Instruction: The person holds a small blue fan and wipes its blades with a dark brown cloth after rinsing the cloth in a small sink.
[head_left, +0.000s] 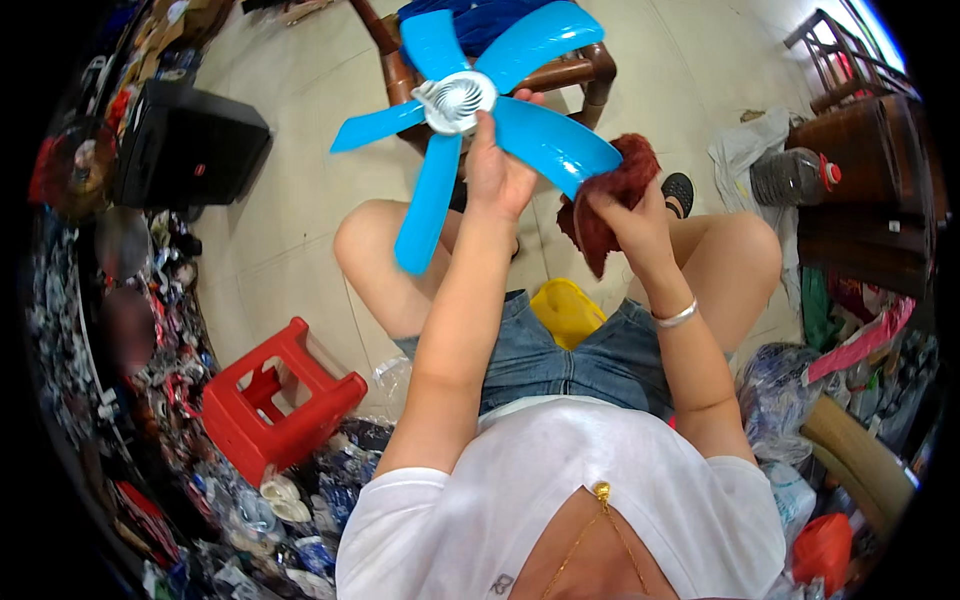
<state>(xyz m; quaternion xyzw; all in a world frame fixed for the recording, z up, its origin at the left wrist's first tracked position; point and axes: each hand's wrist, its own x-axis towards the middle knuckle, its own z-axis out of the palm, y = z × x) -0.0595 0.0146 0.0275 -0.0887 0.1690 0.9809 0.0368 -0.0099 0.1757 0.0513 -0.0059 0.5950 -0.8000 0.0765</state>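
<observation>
My left hand (501, 169) grips the white hub (463, 101) of a fan blade assembly, its thumb on the hub's rim. Several glossy blue plastic blades (431, 206) spread out from that hub, held above the floor and in front of my knees. In my right hand (634, 225) is a bunched dark red cloth (626, 176). The cloth wraps the outer end of the blade on the right (559, 142) and hides its tip. Some of my right fingers are covered by the cloth.
A brown wooden chair (596, 75) with blue fabric stands ahead. To the left are a black speaker (191, 142) and a red plastic stool (281, 397) beside heaped bagged goods. On the right, a large clear bottle (787, 176) with a red cap lies by dark wooden furniture (862, 217).
</observation>
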